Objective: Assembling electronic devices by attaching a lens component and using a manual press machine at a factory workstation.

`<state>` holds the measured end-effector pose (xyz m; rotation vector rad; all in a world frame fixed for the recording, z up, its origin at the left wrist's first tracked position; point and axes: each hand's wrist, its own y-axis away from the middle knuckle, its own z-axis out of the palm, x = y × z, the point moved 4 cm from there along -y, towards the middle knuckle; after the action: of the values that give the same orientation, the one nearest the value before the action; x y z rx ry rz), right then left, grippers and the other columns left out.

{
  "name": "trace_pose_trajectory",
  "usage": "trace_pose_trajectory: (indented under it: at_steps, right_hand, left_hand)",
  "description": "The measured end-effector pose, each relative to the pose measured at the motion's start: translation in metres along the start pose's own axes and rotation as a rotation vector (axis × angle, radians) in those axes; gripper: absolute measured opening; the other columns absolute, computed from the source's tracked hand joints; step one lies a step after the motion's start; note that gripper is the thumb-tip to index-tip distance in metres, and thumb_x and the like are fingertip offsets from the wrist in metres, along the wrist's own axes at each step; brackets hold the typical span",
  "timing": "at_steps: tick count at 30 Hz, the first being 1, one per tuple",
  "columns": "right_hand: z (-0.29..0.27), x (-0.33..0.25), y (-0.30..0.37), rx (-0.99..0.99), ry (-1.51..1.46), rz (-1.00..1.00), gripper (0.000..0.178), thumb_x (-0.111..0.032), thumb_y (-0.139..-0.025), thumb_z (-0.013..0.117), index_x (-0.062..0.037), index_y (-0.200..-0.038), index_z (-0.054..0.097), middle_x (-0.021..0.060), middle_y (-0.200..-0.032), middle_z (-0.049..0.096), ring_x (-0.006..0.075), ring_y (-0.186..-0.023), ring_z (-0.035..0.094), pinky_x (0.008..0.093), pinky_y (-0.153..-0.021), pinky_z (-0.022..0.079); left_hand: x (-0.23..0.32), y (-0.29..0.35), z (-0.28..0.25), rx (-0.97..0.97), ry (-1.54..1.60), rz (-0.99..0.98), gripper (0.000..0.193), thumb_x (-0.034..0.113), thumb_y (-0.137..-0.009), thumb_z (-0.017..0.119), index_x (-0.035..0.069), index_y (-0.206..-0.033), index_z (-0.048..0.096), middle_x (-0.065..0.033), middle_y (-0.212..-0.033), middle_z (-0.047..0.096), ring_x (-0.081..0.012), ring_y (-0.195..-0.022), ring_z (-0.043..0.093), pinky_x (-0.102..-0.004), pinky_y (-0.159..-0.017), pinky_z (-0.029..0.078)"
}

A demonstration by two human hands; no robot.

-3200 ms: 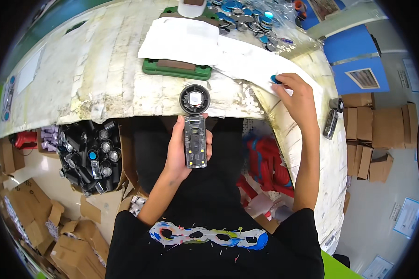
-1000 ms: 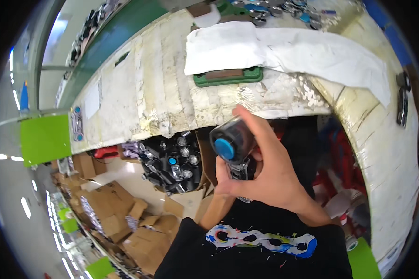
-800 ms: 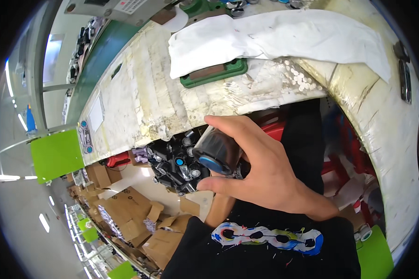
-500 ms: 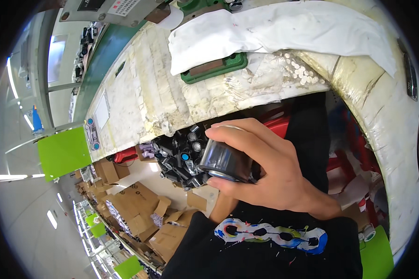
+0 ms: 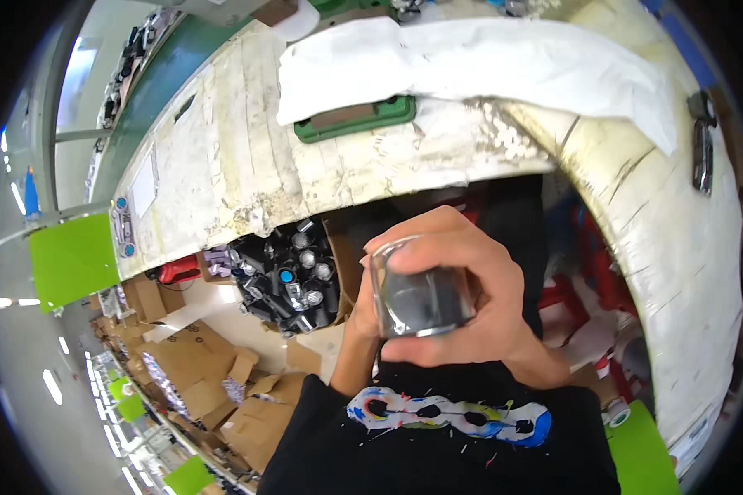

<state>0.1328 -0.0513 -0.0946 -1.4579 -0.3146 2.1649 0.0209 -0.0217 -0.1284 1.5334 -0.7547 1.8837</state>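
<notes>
In front of my chest, my right hand is closed round a clear, dark-tinted plastic cup with a shiny rim. The fingers pass over its top and the thumb lies along its lower edge. My left hand is just behind the cup's left side. Its fingers are mostly hidden by the cup and the right hand, so I cannot tell whether it grips the cup. Beyond the hands, to the left, an open carton holds many black and silver cylindrical parts.
A worn, tape-covered workbench curves round ahead and to the right. On it lie a white cloth, a green metal base and small pale discs. Brown cartons stand on the floor at left. A red stool is at right.
My right hand has turned the cup more upright, so its clear side shows. The left hand has come up beside it. The view has shifted, moving the bench and carton leftward.
</notes>
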Motion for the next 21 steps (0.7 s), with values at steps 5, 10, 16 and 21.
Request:
trace_pose_trajectory:
  at_steps: [5,10,16,21]
  right_hand:
    - [-0.012,0.02,-0.01,0.109,-0.049,0.547,0.056,-0.022,-0.076,0.067,-0.0006,-0.121,0.041,0.015,-0.111,0.053,0.02,-0.101,0.053,0.0319,-0.086,0.043]
    - [-0.014,0.032,-0.033,0.059,0.169,0.387,0.048,-0.021,-0.089,0.05,-0.0017,-0.131,0.033,0.0112,-0.126,0.044,0.0205,-0.115,0.042,0.0324,-0.095,0.035]
    - [-0.029,-0.001,-0.064,0.143,0.39,0.257,0.042,-0.027,-0.092,0.046,-0.0007,-0.124,0.041,0.016,-0.119,0.051,0.0232,-0.106,0.052,0.0341,-0.089,0.042]
    - [-0.031,-0.017,-0.069,0.146,0.456,0.224,0.039,-0.025,-0.092,0.045,-0.0002,-0.122,0.044,0.0164,-0.117,0.052,0.0231,-0.104,0.053,0.0337,-0.087,0.044]
  left_hand:
    - [-0.038,0.018,0.01,0.036,0.636,-0.35,0.074,0.066,-0.082,0.035,-0.001,-0.112,0.043,-0.0125,-0.076,0.054,-0.0177,-0.055,0.054,-0.0255,-0.045,0.044]
    - [-0.02,-0.011,-0.001,0.136,1.138,-0.241,0.057,0.056,-0.089,0.026,0.008,-0.113,0.044,-0.0099,-0.076,0.049,-0.016,-0.051,0.045,-0.0258,-0.039,0.036]
    - [-0.016,-0.074,-0.041,0.107,1.306,-0.151,0.042,0.039,-0.092,0.032,0.004,-0.106,0.05,-0.0152,-0.088,0.054,-0.0182,-0.064,0.047,-0.0251,-0.045,0.036]
    - [-0.014,-0.098,-0.05,0.113,1.305,-0.048,0.052,0.035,-0.093,0.033,-0.007,-0.124,0.034,-0.0109,-0.086,0.046,-0.0149,-0.066,0.04,-0.023,-0.048,0.035]
